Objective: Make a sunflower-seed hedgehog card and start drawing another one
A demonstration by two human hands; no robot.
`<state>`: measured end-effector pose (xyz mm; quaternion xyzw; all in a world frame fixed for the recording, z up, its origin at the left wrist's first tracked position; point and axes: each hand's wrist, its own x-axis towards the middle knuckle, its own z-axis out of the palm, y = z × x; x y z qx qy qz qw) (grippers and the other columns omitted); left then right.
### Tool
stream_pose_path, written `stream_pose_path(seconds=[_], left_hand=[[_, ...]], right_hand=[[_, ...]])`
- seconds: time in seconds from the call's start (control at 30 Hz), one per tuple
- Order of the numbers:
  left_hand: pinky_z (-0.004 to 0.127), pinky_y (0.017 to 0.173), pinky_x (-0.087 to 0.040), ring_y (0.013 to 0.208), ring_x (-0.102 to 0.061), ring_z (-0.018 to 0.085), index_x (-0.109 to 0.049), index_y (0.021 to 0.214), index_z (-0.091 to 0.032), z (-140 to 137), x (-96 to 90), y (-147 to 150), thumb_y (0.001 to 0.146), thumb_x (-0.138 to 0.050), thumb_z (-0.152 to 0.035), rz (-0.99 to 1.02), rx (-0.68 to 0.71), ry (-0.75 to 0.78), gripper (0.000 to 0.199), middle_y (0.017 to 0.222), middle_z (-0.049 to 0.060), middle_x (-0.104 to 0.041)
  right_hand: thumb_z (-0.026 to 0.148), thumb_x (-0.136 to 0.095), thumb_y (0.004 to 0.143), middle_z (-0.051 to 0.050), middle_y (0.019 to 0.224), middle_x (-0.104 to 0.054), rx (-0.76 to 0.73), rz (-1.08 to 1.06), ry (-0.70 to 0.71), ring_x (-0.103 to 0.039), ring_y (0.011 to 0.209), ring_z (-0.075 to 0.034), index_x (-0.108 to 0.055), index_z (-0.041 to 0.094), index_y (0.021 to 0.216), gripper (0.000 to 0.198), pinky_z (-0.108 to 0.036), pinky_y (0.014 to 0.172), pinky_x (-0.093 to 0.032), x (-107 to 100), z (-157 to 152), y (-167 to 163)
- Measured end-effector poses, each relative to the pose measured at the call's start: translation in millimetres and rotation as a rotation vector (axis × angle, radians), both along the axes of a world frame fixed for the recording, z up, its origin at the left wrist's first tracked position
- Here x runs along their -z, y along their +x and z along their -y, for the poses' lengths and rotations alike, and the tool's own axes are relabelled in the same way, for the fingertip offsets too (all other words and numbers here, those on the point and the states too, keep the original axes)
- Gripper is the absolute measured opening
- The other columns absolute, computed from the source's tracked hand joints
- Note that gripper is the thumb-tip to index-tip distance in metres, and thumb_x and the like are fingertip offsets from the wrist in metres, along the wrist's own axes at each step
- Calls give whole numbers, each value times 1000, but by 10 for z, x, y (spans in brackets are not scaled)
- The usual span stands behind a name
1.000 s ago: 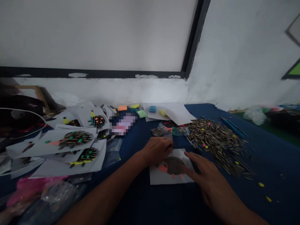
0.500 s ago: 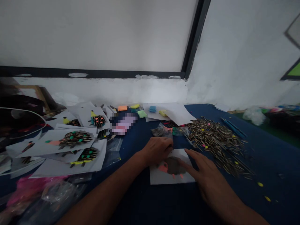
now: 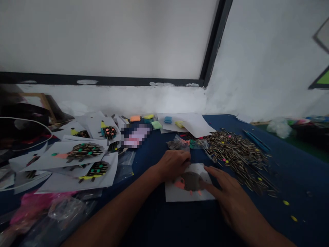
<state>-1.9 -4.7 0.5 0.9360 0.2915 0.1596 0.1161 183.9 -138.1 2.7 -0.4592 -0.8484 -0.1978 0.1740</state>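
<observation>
A white paper sheet lies in front of me with a hedgehog-like shape on it, made of a grey clay body and coral-pink face and feet. My left hand is closed with curled fingers at the sheet's upper left edge; what its fingers hold, if anything, is hidden. Just beyond it sits a clear plastic bag with grey material. My right hand is open, fingers apart, resting over the sheet's right edge. Its thumb reaches the right end of the grey body.
Striped sunflower seeds form a pile at right, with blue tweezers beyond. Seed-covered hedgehog pictures overlap at left. Wrapped clay packets lie near the wall. Plastic bags, some pink, are at lower left.
Both hands stay nearly in place. My right thumb has shifted slightly along the right end of the grey body. The view has moved very slightly.
</observation>
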Motion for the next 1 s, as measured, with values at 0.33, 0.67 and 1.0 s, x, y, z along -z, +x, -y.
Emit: stream_pose_path(seconds=[0.33,0.67,1.0], left_hand=[[27,75,-44,85,-61,17,-55,92,-19,-4,17,2,90,-46,-23,8,-2,9,10,91,2,-65],[27,74,-44,84,-61,17,-55,92,-19,-5,18,2,91,-45,-25,7,-1,14,11,91,2,-65],[27,76,-45,85,-61,17,-55,93,-19,-16,43,8,91,-46,-25,-2,1,22,11,92,2,-65]], right_hand=[[2,-42,80,-14,125,-59,-38,-26,27,-52,117,-25,-67,22,111,45,-40,83,-52,20,46,24],[-1,-38,78,-16,133,-54,48,61,-50,-49,122,-28,-63,20,123,56,-44,89,-49,66,-1,43],[2,-38,83,-16,134,-53,46,79,-106,-48,123,-28,-58,23,127,53,-45,90,-49,55,-111,-2]])
